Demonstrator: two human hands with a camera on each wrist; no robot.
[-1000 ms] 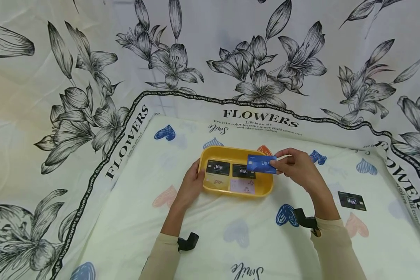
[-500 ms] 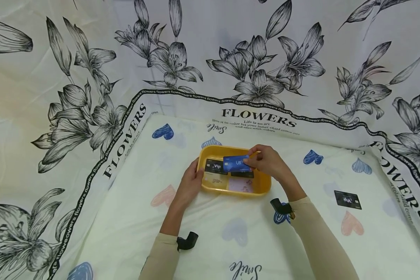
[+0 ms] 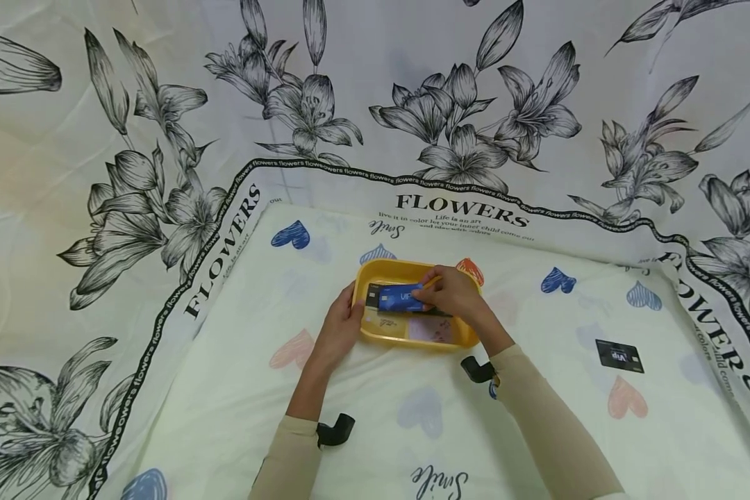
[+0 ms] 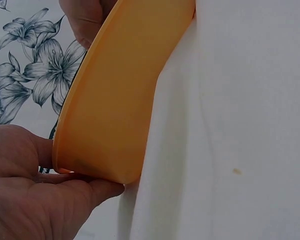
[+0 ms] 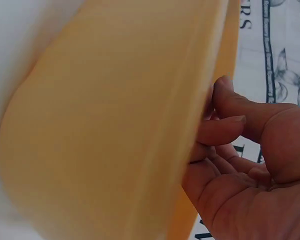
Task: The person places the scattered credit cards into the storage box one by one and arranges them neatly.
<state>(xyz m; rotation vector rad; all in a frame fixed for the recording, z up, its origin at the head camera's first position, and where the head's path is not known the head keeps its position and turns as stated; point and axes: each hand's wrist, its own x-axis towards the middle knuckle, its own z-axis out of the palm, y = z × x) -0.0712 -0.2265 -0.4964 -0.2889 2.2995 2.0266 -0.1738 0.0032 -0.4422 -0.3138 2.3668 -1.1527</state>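
A yellow plastic tray (image 3: 375,338) stands on the white cloth, and my left hand (image 3: 342,321) grips its left end. In the left wrist view the left thumb and fingers (image 4: 97,192) hold the tray's end wall from both sides. My right hand (image 3: 453,293) reaches into the tray and pinches a blue VIP card (image 3: 396,298) by its right end. That card covers most of the black cards (image 3: 373,294) in the back row. A beige card (image 3: 384,323) and a pinkish card (image 3: 430,329) lie along the front. In the right wrist view the tray wall hides the blue card.
Another black Vip card (image 3: 619,356) lies on the cloth to the right of the tray. The cloth (image 3: 325,444) is printed with hearts and lettering. Behind it hangs a white fabric with black flower drawings (image 3: 462,153).
My right hand has carried the blue card leftward and down into the tray, from above its right end to over the black cards. The left hand keeps its grip on the tray.
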